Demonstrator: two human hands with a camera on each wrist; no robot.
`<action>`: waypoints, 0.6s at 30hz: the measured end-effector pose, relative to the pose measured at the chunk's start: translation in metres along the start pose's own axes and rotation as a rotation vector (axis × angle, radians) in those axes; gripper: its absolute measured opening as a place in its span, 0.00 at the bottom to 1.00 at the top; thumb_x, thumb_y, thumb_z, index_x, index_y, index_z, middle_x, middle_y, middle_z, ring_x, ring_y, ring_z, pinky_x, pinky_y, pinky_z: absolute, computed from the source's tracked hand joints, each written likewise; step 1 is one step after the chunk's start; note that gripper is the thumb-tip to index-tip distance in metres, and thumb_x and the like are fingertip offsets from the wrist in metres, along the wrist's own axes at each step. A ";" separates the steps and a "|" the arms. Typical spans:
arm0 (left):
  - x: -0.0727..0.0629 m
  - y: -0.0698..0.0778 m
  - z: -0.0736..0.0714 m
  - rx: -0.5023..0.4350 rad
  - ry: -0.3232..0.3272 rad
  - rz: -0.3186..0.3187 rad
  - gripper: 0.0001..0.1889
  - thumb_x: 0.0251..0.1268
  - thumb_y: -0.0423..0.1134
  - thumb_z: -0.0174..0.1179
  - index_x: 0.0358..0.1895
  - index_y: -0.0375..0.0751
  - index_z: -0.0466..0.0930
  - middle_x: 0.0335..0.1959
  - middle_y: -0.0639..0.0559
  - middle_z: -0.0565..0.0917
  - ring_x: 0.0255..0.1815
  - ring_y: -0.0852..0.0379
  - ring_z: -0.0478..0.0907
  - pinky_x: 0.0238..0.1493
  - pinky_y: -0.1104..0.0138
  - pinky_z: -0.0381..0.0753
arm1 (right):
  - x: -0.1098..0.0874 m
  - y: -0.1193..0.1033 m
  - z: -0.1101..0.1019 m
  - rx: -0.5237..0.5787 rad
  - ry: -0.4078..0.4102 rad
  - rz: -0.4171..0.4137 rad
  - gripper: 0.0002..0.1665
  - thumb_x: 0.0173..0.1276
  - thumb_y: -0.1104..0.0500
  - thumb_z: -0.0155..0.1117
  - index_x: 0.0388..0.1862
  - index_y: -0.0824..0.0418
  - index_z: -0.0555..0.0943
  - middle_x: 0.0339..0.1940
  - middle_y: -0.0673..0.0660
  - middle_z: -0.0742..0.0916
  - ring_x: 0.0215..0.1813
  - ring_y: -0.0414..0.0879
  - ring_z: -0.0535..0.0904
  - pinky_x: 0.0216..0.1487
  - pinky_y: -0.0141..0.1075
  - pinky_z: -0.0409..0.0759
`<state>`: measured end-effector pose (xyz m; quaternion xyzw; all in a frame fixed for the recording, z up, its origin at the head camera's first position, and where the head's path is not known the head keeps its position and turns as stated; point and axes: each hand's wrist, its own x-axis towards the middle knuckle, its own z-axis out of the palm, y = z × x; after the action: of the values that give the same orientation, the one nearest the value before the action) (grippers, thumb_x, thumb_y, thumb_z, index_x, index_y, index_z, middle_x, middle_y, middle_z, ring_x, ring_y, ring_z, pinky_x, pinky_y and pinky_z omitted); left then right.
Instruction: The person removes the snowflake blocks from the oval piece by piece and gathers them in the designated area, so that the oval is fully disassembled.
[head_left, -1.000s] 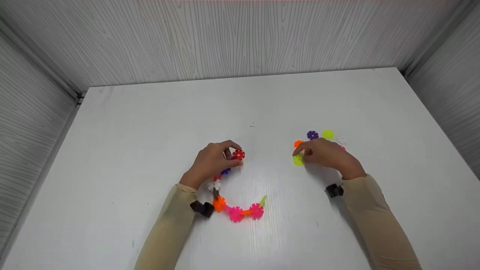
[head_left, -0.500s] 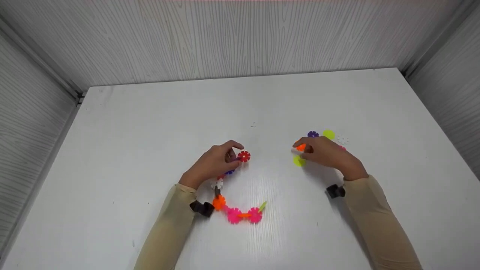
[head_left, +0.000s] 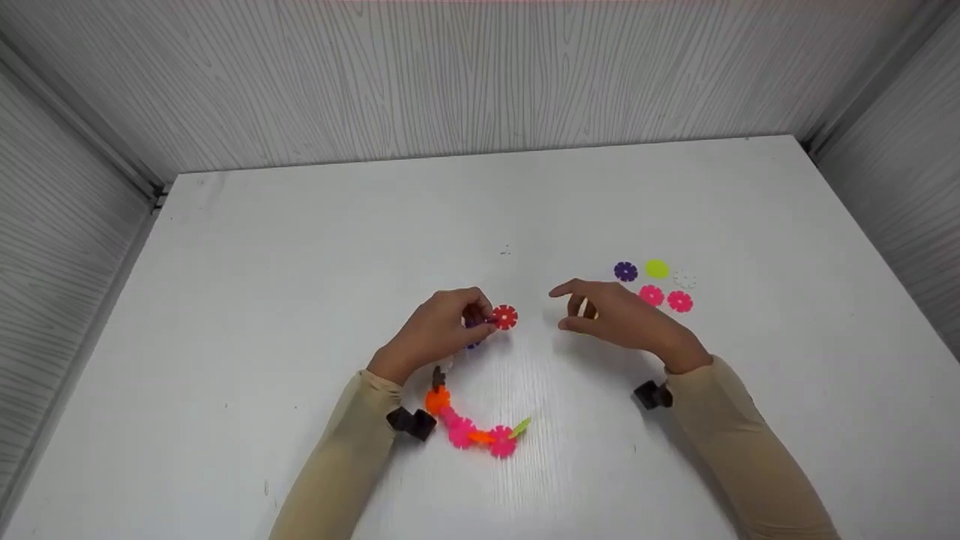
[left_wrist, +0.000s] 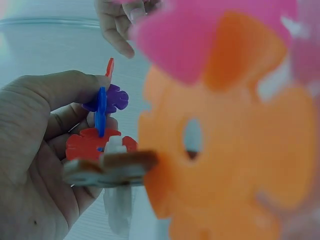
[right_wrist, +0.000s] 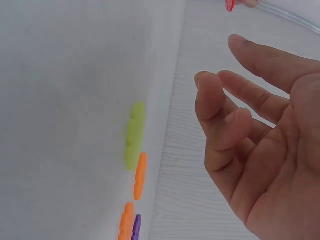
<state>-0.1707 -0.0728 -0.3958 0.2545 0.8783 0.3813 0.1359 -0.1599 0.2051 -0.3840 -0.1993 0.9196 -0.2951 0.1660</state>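
Observation:
My left hand (head_left: 442, 326) pinches the upper end of a curved chain of notched plastic snowflake discs. A red disc (head_left: 505, 317) sticks out past its fingertips. In the left wrist view, a purple disc (left_wrist: 118, 99) and a blue disc (left_wrist: 101, 112) show by the thumb. Behind them the chain runs through red, white, brown, orange (head_left: 438, 400) and pink discs (head_left: 503, 442) to a yellow-green one (head_left: 520, 428). My right hand (head_left: 622, 315) hovers to the right of the red disc, fingers loosely bent, holding nothing.
Loose discs lie flat beyond the right hand: purple (head_left: 625, 271), yellow (head_left: 657, 268), white (head_left: 685, 278) and two pink (head_left: 680, 301). The right wrist view shows a yellow-green disc (right_wrist: 135, 136) and orange discs (right_wrist: 140, 176) edge-on. Wood-grain panels (head_left: 480, 75) enclose the white table.
The right hand has left the yellow-green disc, passed over the orange one and moved left with nothing in it. The left hand has shifted slightly right, drawing the chain along.

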 end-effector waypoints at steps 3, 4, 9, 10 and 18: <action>0.000 0.003 0.002 -0.006 -0.009 -0.003 0.07 0.62 0.41 0.64 0.39 0.42 0.80 0.33 0.51 0.81 0.33 0.58 0.73 0.36 0.69 0.76 | 0.002 -0.004 0.005 0.020 -0.027 -0.009 0.30 0.66 0.50 0.65 0.66 0.54 0.72 0.44 0.53 0.85 0.43 0.46 0.81 0.44 0.37 0.79; 0.000 0.004 0.002 -0.005 -0.009 -0.001 0.07 0.62 0.41 0.64 0.39 0.42 0.80 0.33 0.51 0.82 0.33 0.58 0.73 0.36 0.69 0.76 | 0.002 -0.006 0.006 0.025 -0.036 -0.009 0.31 0.66 0.50 0.65 0.66 0.54 0.71 0.45 0.52 0.85 0.43 0.45 0.81 0.44 0.37 0.79; 0.000 0.008 0.005 0.005 -0.010 0.017 0.08 0.61 0.41 0.65 0.39 0.42 0.82 0.33 0.51 0.82 0.33 0.57 0.74 0.37 0.69 0.77 | 0.002 -0.015 0.012 0.053 -0.060 -0.025 0.33 0.65 0.48 0.66 0.68 0.52 0.70 0.45 0.52 0.84 0.44 0.45 0.81 0.45 0.37 0.81; 0.000 0.008 0.005 0.008 -0.012 0.022 0.08 0.61 0.41 0.65 0.39 0.42 0.82 0.33 0.51 0.82 0.33 0.57 0.74 0.38 0.69 0.78 | 0.002 -0.017 0.013 0.052 -0.061 -0.036 0.34 0.64 0.48 0.67 0.68 0.52 0.70 0.46 0.52 0.84 0.43 0.45 0.81 0.45 0.37 0.82; 0.000 0.014 0.008 0.014 -0.038 0.068 0.07 0.62 0.40 0.64 0.40 0.42 0.82 0.33 0.52 0.83 0.33 0.59 0.76 0.37 0.69 0.78 | 0.002 -0.027 0.023 0.022 -0.050 -0.114 0.35 0.64 0.48 0.67 0.68 0.53 0.69 0.44 0.51 0.84 0.38 0.42 0.81 0.42 0.33 0.80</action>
<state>-0.1627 -0.0599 -0.3911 0.2923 0.8690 0.3747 0.1380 -0.1443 0.1729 -0.3851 -0.2567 0.8990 -0.3092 0.1742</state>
